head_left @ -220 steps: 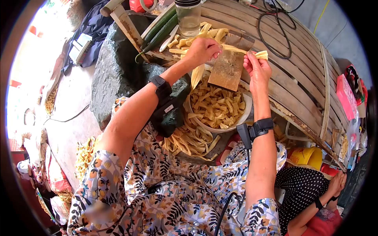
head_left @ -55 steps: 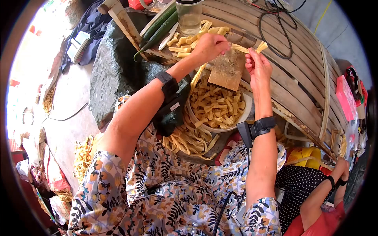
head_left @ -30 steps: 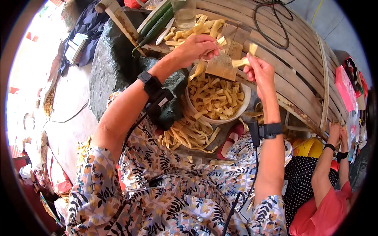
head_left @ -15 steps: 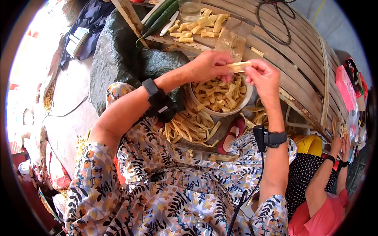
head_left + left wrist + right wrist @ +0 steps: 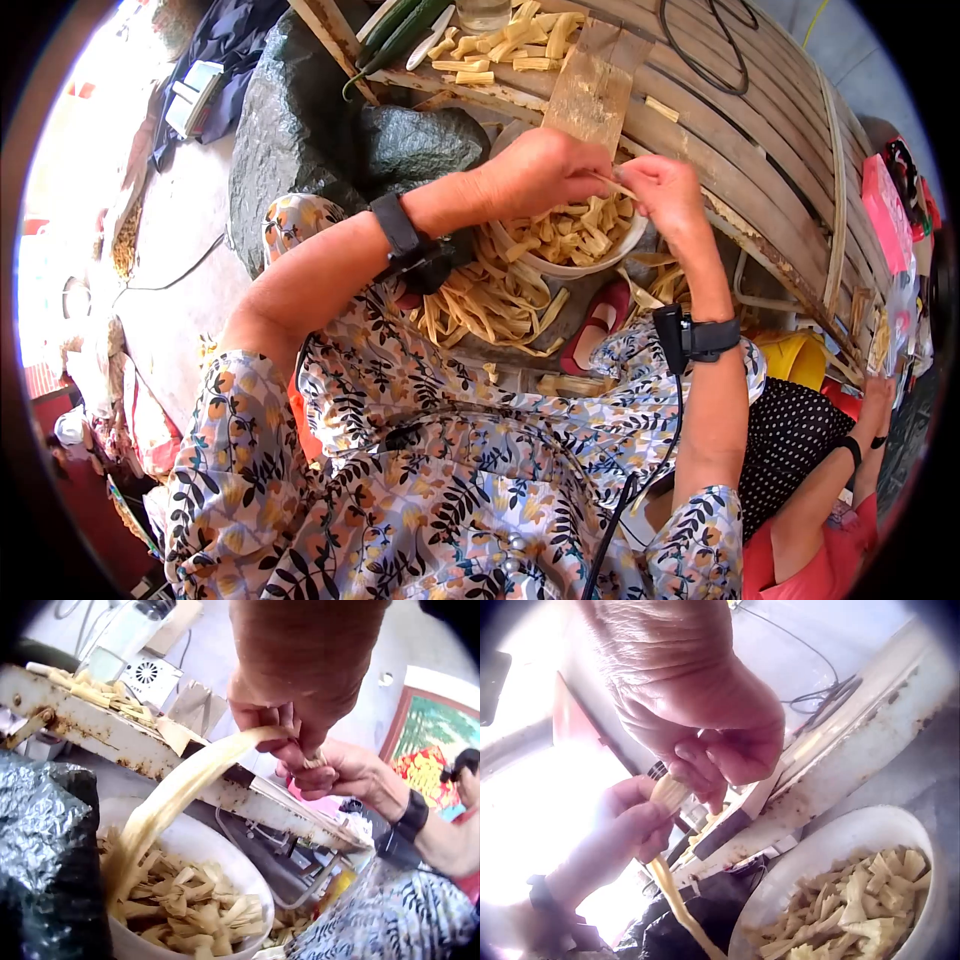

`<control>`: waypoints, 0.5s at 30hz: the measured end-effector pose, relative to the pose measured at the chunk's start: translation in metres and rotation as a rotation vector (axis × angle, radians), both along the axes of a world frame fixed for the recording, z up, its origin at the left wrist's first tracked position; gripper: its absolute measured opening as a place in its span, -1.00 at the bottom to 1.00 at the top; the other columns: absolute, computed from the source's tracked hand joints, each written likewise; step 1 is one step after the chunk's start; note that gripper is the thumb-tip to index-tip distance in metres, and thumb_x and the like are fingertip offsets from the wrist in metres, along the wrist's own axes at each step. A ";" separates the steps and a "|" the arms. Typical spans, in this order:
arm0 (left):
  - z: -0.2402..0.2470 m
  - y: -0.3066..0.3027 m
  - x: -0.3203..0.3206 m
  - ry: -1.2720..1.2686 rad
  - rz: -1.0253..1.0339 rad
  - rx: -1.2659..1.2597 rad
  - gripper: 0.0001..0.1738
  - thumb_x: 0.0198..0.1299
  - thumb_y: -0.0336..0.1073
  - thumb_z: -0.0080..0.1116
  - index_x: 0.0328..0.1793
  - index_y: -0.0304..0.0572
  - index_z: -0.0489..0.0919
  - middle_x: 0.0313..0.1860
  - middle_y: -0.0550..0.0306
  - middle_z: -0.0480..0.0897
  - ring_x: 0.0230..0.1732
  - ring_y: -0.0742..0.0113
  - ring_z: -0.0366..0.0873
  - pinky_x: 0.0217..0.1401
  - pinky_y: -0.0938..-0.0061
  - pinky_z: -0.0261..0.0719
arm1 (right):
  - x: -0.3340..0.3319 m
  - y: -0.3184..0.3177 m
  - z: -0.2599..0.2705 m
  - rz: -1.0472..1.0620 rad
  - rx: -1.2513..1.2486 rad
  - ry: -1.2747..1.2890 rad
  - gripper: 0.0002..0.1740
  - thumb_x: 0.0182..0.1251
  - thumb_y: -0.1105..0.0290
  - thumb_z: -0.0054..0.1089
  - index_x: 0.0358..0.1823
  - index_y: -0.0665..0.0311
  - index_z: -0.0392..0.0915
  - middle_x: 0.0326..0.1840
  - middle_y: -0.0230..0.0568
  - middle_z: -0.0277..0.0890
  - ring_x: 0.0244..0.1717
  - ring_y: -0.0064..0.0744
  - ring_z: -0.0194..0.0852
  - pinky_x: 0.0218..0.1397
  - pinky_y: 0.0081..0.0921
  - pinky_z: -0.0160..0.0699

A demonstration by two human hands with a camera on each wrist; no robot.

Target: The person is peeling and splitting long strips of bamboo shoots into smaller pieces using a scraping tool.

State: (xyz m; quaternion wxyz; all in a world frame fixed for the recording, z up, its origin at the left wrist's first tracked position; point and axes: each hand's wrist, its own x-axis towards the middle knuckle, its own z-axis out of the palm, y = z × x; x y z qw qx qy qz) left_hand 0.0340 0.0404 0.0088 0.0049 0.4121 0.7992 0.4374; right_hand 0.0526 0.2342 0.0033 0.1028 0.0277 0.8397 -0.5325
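Both hands meet above the near side of a white tub (image 5: 628, 250) of short yellow pieces (image 5: 862, 900). My left hand (image 5: 548, 172) grips a pale yellow bundle (image 5: 670, 793), its ridged end showing in the right wrist view. From that hand a long, flat yellow strip (image 5: 176, 791) hangs down past the tub in the left wrist view. My right hand (image 5: 672, 197) has bent fingers and pinches at the bundle beside the left fingertips. Beyond them, a wooden board (image 5: 592, 95) lies across the edge of the slatted surface (image 5: 720, 135).
Yellow pieces (image 5: 520, 40), a white-handled tool (image 5: 430, 38) and cucumbers (image 5: 405, 30) lie at the far left. One short piece (image 5: 661, 108) rests right of the board. Loose strips (image 5: 480, 305) are below the tub, dark plastic (image 5: 290, 160) to the left. Another person's arms (image 5: 830, 470) show lower right.
The hands, apart with separate pieces a second ago, came together over the tub and turned the bundle between them. A short piece came to lie on the slats. The head view shifted slightly.
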 end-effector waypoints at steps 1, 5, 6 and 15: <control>0.002 -0.003 -0.004 -0.137 -0.011 -0.044 -0.80 -0.02 -0.32 0.25 -0.26 -0.22 0.56 -0.53 0.08 0.56 -0.50 0.47 0.49 -0.40 0.54 0.46 | 0.001 0.005 0.001 -0.025 -0.010 0.024 -0.86 0.14 0.43 0.10 -0.44 0.34 0.59 -0.68 -0.46 0.43 -0.70 -0.71 0.25 -0.64 -0.71 0.21; 0.003 -0.021 -0.028 -0.250 0.017 0.008 -0.85 0.10 -0.30 0.19 -0.28 -0.24 0.60 -0.48 0.33 0.58 -0.44 0.65 0.42 -0.38 0.67 0.43 | 0.002 0.018 0.002 0.067 -0.006 0.047 -0.87 0.15 0.41 0.16 -0.38 0.33 0.61 -0.67 -0.50 0.41 -0.69 -0.74 0.23 -0.64 -0.75 0.17; 0.007 -0.023 -0.034 -0.246 0.011 0.021 -0.84 0.10 -0.29 0.19 -0.28 -0.23 0.60 -0.49 0.33 0.57 -0.44 0.65 0.42 -0.39 0.68 0.43 | 0.006 0.010 0.011 0.198 -0.085 -0.060 -0.84 0.15 0.38 0.17 -0.33 0.32 0.60 -0.67 -0.52 0.40 -0.70 -0.77 0.21 -0.64 -0.77 0.16; -0.025 -0.001 -0.009 -1.170 -0.380 0.369 -0.67 0.27 -0.09 -0.07 -0.23 -0.25 0.49 -0.53 0.30 0.47 -0.64 0.68 0.29 -0.60 0.82 0.27 | 0.008 -0.008 0.031 0.287 -0.786 -0.030 -0.58 0.17 0.31 0.19 0.01 0.39 0.44 -0.54 -0.52 0.44 -0.68 -0.83 0.25 -0.62 -0.86 0.27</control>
